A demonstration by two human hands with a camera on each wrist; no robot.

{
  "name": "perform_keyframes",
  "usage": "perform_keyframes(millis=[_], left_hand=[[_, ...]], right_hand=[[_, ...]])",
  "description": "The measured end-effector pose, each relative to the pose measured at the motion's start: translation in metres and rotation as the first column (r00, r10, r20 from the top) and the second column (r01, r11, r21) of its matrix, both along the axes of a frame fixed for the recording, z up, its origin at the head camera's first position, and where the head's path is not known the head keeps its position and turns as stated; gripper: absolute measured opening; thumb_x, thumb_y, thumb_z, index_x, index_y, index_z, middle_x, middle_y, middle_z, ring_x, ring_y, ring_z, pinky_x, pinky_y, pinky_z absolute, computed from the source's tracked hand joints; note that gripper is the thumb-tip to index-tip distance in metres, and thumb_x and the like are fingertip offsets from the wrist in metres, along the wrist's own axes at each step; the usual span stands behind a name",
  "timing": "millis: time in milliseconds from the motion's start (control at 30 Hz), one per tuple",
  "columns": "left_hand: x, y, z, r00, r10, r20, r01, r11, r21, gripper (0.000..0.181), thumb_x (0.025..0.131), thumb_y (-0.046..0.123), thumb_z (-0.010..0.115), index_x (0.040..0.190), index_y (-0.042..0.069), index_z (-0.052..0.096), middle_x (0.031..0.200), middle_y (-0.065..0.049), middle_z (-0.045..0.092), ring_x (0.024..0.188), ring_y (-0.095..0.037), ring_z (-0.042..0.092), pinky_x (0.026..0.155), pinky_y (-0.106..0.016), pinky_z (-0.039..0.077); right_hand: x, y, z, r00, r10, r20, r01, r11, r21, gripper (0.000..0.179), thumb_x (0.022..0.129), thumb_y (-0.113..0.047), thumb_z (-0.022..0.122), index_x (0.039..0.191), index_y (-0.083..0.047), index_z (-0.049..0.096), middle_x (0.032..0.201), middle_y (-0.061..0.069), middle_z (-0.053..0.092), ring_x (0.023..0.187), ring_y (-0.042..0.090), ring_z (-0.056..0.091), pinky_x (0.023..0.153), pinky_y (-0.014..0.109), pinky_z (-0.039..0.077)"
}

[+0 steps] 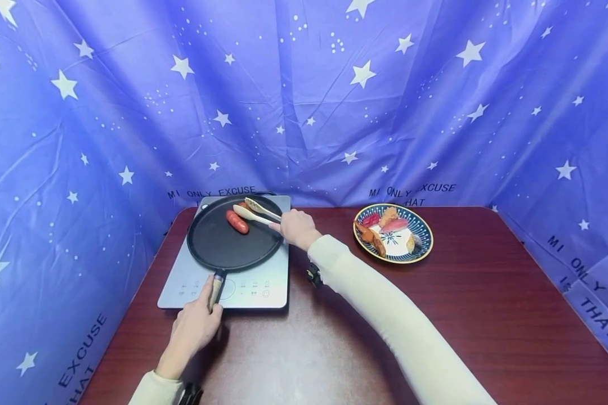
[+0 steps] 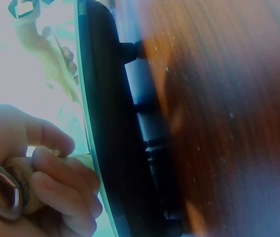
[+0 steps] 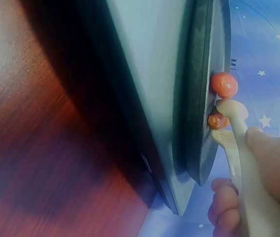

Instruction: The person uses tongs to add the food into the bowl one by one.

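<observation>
My left hand (image 1: pixel 195 323) grips the wooden handle (image 1: pixel 215 291) of a flat black frying pan (image 1: pixel 233 247); in the left wrist view its fingers (image 2: pixel 63 190) curl round that handle, which ends in a metal ring (image 2: pixel 2 192). At the pan's right rim, my right hand (image 1: pixel 298 228) holds a pair of pale tongs (image 1: pixel 255 216). Between the tong tips lies a small browned piece of food (image 3: pixel 219 121), mostly hidden in the head view. Close to its left a red sausage (image 1: pixel 237 222) rests on the pan.
Under the pan is a silver induction cooker (image 1: pixel 271 289) with touch controls at its front. To the right, a blue patterned plate (image 1: pixel 419 256) carries several pieces of food. A starry blue curtain (image 1: pixel 314 124) surrounds the dark red table (image 1: pixel 466 298) at the back and sides.
</observation>
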State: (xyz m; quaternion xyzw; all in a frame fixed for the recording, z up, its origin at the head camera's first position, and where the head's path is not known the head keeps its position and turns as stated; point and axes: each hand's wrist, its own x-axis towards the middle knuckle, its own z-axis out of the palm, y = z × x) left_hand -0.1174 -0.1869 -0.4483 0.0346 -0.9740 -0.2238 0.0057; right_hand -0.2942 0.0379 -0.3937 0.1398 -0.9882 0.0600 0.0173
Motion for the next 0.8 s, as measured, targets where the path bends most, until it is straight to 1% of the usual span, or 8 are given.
perform_keyframes(millis=[300,500,667,800], left_hand=[[0.0004,-0.0004,0.0,1.0,0.005,-0.002,-0.005,1.0,0.008,0.069,0.084,0.022,0.049,0.149,0.014,0.028,0.104,-0.028,0.062,0.069,-0.034,0.059,0.058,-0.05,0.043],[-0.0003,-0.0008,0.0005,1.0,0.004,-0.011,-0.004,1.0,0.006,0.069,0.084,0.022,0.049,0.149,0.014,0.028,0.103,-0.028,0.062,0.07,-0.035,0.059,0.058,-0.05,0.044],[0.0008,0.0,-0.0011,1.0,0.003,-0.012,-0.003,1.0,0.008,0.069,0.084,0.023,0.049,0.149,0.014,0.028,0.103,-0.028,0.063,0.071,-0.036,0.06,0.059,-0.05,0.044],[0.0009,0.0004,-0.0017,1.0,0.004,-0.015,-0.004,1.0,0.005,0.068,0.085,0.023,0.049,0.149,0.014,0.029,0.101,-0.028,0.063,0.07,-0.035,0.06,0.058,-0.049,0.044]], right_hand=[[-0.0052,-0.0037,0.0017,0.999,-0.018,0.032,0.018,1.0,0.004,0.051,0.092,-0.055,0.046,0.072,-0.011,0.062,0.077,0.009,0.063,0.065,0.024,0.062,0.056,0.039,0.05],[-0.0076,-0.0058,0.0033,0.999,-0.029,0.038,0.029,1.0,0.009,0.052,0.092,-0.056,0.046,0.073,-0.011,0.062,0.076,0.008,0.062,0.066,0.024,0.062,0.057,0.039,0.05],[-0.0085,-0.0068,0.0011,0.998,-0.041,0.053,0.041,0.999,0.002,0.052,0.091,-0.057,0.046,0.075,-0.011,0.063,0.077,0.008,0.062,0.066,0.023,0.061,0.057,0.039,0.05],[-0.0088,-0.0074,-0.0006,0.998,-0.04,0.054,0.041,0.999,-0.011,0.052,0.091,-0.057,0.046,0.076,-0.01,0.063,0.08,0.01,0.063,0.066,0.023,0.061,0.058,0.039,0.049]])
